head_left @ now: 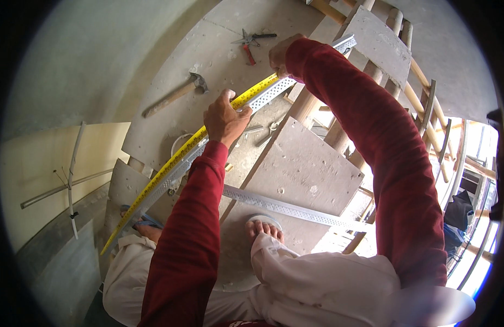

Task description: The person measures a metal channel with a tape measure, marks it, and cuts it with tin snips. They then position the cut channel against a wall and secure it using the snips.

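Note:
A yellow tape measure blade (181, 154) is stretched diagonally along a perforated metal strip (268, 94). My left hand (226, 120) is closed around both near the middle, its thumb over the strip's edge. Farther up, my right hand (284, 53) is curled over the upper end of the yellow blade, beside the metal strip; the red sleeve hides part of it. Beyond that hand the strip's bright end (345, 42) sticks out. The blade's lower end reaches down past my left forearm, near my foot.
A hammer (175, 99) and red-and-black-handled cutting tools (249, 48) lie on the far board (224, 54). Another perforated strip (290, 209) crosses the board by my foot. Gaps show between the boards and bamboo poles (339, 133). A wall (83, 71) rises on the left.

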Available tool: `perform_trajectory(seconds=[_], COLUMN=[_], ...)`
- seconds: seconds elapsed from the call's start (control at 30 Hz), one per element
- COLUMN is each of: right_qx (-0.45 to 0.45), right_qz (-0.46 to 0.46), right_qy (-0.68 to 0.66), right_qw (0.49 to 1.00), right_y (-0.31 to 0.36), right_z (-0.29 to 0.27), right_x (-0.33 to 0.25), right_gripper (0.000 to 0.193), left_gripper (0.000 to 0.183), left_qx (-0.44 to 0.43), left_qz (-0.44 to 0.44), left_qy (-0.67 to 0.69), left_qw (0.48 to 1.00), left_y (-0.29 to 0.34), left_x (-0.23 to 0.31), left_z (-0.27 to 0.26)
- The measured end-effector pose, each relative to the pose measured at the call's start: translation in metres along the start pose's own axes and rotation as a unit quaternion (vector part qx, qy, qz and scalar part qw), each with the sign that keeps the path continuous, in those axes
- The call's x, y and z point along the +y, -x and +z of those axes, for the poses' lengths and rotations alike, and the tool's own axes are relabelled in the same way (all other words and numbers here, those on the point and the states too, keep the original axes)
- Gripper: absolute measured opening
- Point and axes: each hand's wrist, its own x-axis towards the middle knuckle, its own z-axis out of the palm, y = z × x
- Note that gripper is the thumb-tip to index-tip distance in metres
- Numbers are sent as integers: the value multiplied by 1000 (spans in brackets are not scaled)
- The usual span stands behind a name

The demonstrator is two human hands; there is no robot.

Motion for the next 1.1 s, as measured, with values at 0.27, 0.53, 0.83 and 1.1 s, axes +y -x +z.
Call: perform_trajectory(seconds=[0.27,0.53,0.83,1.1], right_qx=[26,46,46,21], right_qz=[-1,68,92,51], right_qy=[-26,-66,-78,-51], right_qw=[999,994,992,997], right_y=[19,25,29,31], right_z=[-11,-12,-11,-10], right_x=[-4,-16,-17,-17], right_gripper=[19,16,16,18], left_gripper=[54,57,59,45], left_qx=[-21,-68,-100,-152], left_qz=[15,6,0,17], left_qy=[-18,-26,-19,19], left_qw=[1000,997,995,988], left_y=[-6,-12,-21,-28], left_x=[-12,-16,-21,-22], left_z=[5,6,9,5])
